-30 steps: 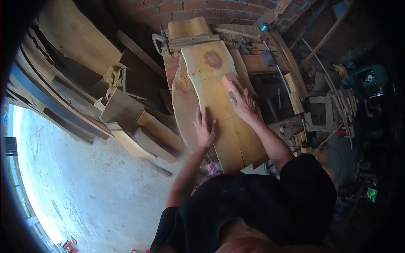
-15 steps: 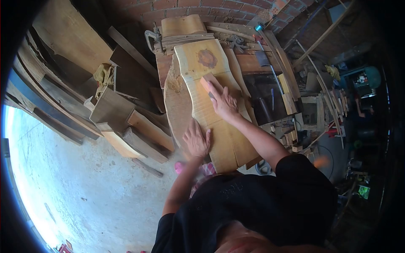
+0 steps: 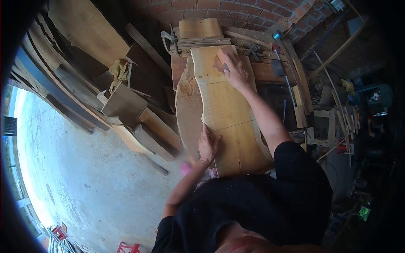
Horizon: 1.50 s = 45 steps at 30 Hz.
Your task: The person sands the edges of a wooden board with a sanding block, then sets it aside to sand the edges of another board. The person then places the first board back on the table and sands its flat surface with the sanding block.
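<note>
A long yellowish wood slab [image 3: 225, 107] with a wavy edge lies on top of other boards on the bench. My right hand [image 3: 237, 75] is closed around a small reddish wooden block [image 3: 225, 57], which rests on the far part of the slab over the dark knot and partly covers it. On the slab's left edge, nearer my body, my left hand [image 3: 208, 145] lies with its fingers apart and holds nothing.
A metal clamp [image 3: 169, 41] grips the far left corner of the bench, beside a short board [image 3: 200, 28]. Boards and wooden boxes [image 3: 125, 103] lean at the left. Tools and wood strips lie at the right, before a brick wall [image 3: 236, 12].
My right hand has pushed the block away from my body, up the slab onto the knot. My left hand stays by the left edge, its fingers now pointing more straight ahead. The view has shifted slightly.
</note>
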Available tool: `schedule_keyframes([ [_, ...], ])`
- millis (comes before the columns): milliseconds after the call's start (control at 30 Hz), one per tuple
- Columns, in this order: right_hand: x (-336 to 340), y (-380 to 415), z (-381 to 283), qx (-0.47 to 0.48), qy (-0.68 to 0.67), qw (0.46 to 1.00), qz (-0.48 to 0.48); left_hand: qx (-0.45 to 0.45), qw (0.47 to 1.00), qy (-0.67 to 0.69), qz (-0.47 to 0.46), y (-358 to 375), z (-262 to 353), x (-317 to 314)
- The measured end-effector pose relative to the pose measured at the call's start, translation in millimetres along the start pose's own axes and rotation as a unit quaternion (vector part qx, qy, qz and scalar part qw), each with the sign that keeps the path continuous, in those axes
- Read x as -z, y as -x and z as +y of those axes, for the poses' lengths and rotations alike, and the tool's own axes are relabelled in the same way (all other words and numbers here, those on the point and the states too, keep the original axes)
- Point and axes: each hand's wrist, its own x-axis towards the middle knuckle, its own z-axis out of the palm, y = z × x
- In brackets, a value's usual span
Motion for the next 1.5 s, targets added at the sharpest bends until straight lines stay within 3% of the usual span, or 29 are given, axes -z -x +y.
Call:
schedule_keyframes([
  [200,28.3,122.4,7.6,-0.024,-0.010,0.999,-0.043,-0.012,1.000,0.005,-0.021,-1.7,-9.3,-2.0],
  [333,45.4,245.9,1.3,0.015,0.000,0.998,-0.060,-0.013,0.999,0.008,-0.047,0.9,-8.7,4.0],
  [400,55.2,296.5,-10.3,0.010,0.024,0.990,-0.136,-0.012,0.998,0.014,-0.052,-4.3,-11.8,6.3],
  [467,53.7,298.5,-15.8,0.012,0.008,0.988,-0.156,0.032,0.989,0.000,-0.143,-6.8,-11.8,15.4],
  [533,47.9,275.0,-22.3,0.025,-0.015,0.985,-0.167,0.035,0.987,-0.023,-0.153,-8.6,-10.8,16.5],
  [767,-8.3,-27.4,-44.3,0.064,0.012,0.997,-0.033,0.040,0.987,-0.015,-0.155,-9.7,-1.6,28.2],
  [800,-3.2,-63.6,-51.3,0.041,-0.002,0.997,-0.065,0.047,0.987,-0.018,-0.151,-12.9,0.7,31.5],
  [900,-20.3,-125.8,-52.2,0.035,-0.004,0.999,-0.024,0.077,0.983,0.025,-0.166,-8.6,2.4,35.2],
  [1033,-14.7,-56.9,-50.8,0.041,-0.014,0.998,-0.046,0.093,0.979,0.064,-0.173,-9.4,-9.0,30.6],
  [1300,41.0,294.3,-43.0,0.068,0.012,0.984,-0.166,0.018,0.975,0.170,-0.140,-1.2,-40.8,18.4],
  [1400,35.9,283.5,-49.7,0.067,0.019,0.981,-0.179,0.025,0.980,0.139,-0.142,2.7,-45.9,13.0],
  [1500,5.5,154.2,-66.6,0.100,0.017,0.988,-0.113,0.060,0.985,0.062,-0.146,4.8,-19.0,24.5],
])
